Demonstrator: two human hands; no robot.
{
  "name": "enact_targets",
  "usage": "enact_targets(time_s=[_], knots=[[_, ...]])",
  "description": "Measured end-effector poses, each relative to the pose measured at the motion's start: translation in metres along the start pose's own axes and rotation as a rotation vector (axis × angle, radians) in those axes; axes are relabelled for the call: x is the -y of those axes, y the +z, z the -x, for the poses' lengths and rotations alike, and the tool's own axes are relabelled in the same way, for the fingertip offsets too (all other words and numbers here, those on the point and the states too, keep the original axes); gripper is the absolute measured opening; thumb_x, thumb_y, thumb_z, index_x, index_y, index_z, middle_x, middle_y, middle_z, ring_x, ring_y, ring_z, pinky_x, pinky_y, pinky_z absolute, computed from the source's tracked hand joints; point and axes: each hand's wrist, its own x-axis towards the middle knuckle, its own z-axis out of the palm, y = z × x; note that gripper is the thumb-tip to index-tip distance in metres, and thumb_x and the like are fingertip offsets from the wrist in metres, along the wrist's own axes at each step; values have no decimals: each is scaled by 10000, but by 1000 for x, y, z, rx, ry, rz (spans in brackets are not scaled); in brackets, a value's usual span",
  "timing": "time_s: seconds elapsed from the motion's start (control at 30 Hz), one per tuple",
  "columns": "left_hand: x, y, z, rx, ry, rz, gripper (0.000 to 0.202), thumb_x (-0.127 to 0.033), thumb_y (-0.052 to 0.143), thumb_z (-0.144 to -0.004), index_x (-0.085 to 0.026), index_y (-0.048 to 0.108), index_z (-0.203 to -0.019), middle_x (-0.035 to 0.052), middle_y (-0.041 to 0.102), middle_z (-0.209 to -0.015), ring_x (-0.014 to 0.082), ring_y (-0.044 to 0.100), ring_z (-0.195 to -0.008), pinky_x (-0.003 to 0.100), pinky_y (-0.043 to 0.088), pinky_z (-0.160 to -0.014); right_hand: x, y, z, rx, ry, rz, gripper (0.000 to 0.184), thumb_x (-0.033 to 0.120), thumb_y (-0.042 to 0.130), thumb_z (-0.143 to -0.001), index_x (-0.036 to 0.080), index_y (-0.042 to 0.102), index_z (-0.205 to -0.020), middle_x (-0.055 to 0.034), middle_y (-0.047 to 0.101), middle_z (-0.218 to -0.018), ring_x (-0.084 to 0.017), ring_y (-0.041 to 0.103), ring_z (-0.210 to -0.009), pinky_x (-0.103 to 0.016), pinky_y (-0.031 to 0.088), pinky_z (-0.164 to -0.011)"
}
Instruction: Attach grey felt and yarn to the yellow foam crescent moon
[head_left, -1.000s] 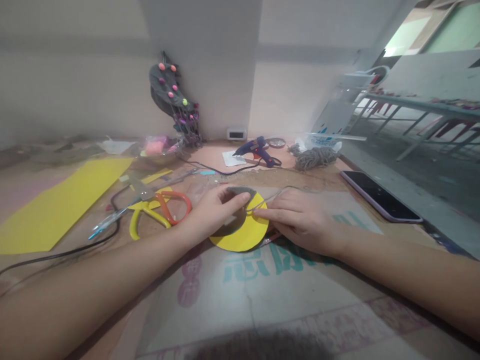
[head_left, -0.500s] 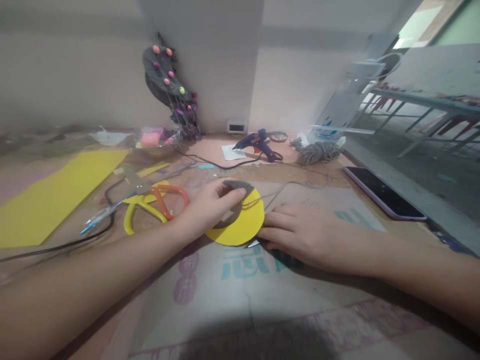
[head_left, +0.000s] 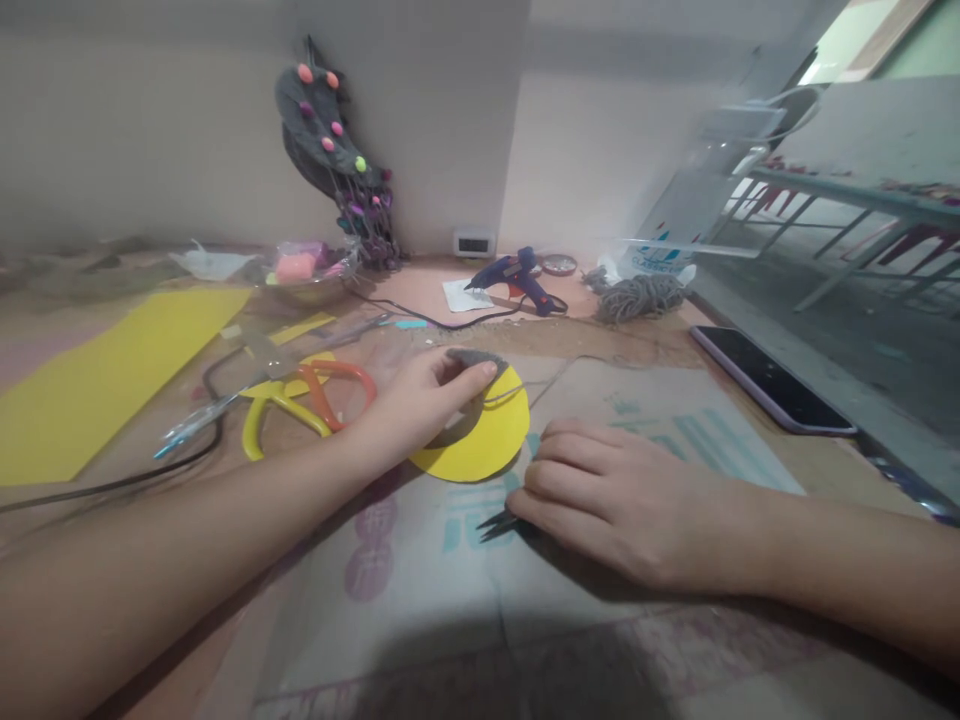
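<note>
My left hand (head_left: 435,395) pinches a yellow crescent-shaped cutout (head_left: 484,445), thumb pressed on its upper end. Grey yarn (head_left: 480,358) is wrapped closely around that end, and a loose strand (head_left: 544,383) runs off to the right. My right hand (head_left: 600,490) rests just right of the cutout, apart from it, with its fingers curled round a pair of small thread snips. Only the snips' two dark pointed blades (head_left: 499,525) show, aimed left; the rest is hidden in the hand.
Scissors with orange handles (head_left: 349,375), yellow-handled pliers (head_left: 281,405), a pen (head_left: 191,425) and yellow sheet (head_left: 120,380) lie left. Behind are a blue glue gun (head_left: 517,280), a grey yarn bundle (head_left: 641,297) and a grey crescent with pompoms (head_left: 322,130). A phone (head_left: 772,380) lies right.
My right hand has drawn back from the cutout's edge and closed its fingers, and the snips' two points now stick out of it. My left hand keeps its pinch on the cutout.
</note>
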Motion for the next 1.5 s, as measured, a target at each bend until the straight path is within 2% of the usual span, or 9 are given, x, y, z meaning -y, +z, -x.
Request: enact_targets(time_s=[0.1, 0.23, 0.3, 0.43, 0.5, 0.63, 0.93, 1.2, 1.5], knots=[[-3, 0, 1, 24, -1, 9, 316, -472, 583, -826, -158, 621, -838, -1, 631, -755, 121, 560, -662, 227, 440, -604, -4, -7, 2, -184, 89, -29, 269, 163, 376, -968, 136, 640, -1019, -91, 640, -907, -195, 568, -831, -358, 477, -834], [-8, -1, 4, 62, -42, -44, 273, -425, 575, -829, -157, 615, -798, -19, 590, -672, 99, 514, -559, 211, 396, -517, -27, -7, 9, -441, 375, -82, 211, 153, 417, -943, 171, 601, -1044, -86, 631, -928, -191, 598, -844, -316, 488, -725], [-9, 0, 6, 79, -63, -59, 267, -416, 561, -836, -158, 614, -795, -34, 549, -613, 89, 473, -503, 204, 359, -470, -40, 2, 12, -487, 497, -106, 237, 172, 394, -952, 158, 595, -1076, -87, 623, -907, -201, 600, -838, -336, 485, -736], [-11, 1, 7, 106, -44, -33, 210, -339, 545, -835, -162, 643, -895, -29, 596, -656, 94, 501, -527, 202, 379, -491, -52, 25, 13, -409, 558, -129, 341, 296, 400, -971, 132, 559, -1224, -115, 615, -1002, -231, 587, -891, -371, 466, -773], [-10, 1, 8, 118, -15, -36, 218, -312, 542, -829, -162, 657, -938, -4, 657, -763, 114, 562, -619, 211, 425, -561, -51, 30, 12, -379, 505, -92, 353, 300, 404, -976, 127, 551, -1247, -103, 624, -959, -217, 578, -843, -349, 450, -737], [-8, 1, 8, 144, 36, -78, 245, -334, 549, -831, -170, 681, -956, 16, 696, -877, 149, 613, -756, 243, 467, -678, -50, 28, 12, -388, 375, 99, 316, 296, 410, -987, 120, 619, -1145, -83, 646, -834, -202, 552, -748, -318, 380, -650], [-7, 2, 10, 168, 32, -160, 239, -374, 549, -823, -171, 672, -797, -1, 658, -720, 143, 570, -643, 246, 414, -567, -54, 26, 15, -301, 373, 258, 300, 288, 408, -996, 171, 645, -1139, -69, 676, -868, -190, 536, -766, -327, 298, -664], [-7, 2, 10, 201, 77, -233, 250, -376, 527, -845, -162, 649, -801, -2, 639, -728, 145, 554, -664, 246, 398, -569, -53, 27, 15, -260, 356, 297, 284, 310, 438, -988, 169, 648, -1118, -63, 676, -868, -187, 515, -769, -329, 267, -673], [-5, 1, 10, 178, 43, -230, 276, -412, 555, -830, -159, 646, -770, 1, 615, -683, 137, 530, -620, 234, 376, -534, -55, 29, 15, -235, 352, 286, 290, 331, 433, -988, 178, 646, -1111, -61, 674, -856, -190, 515, -757, -332, 284, -668]])
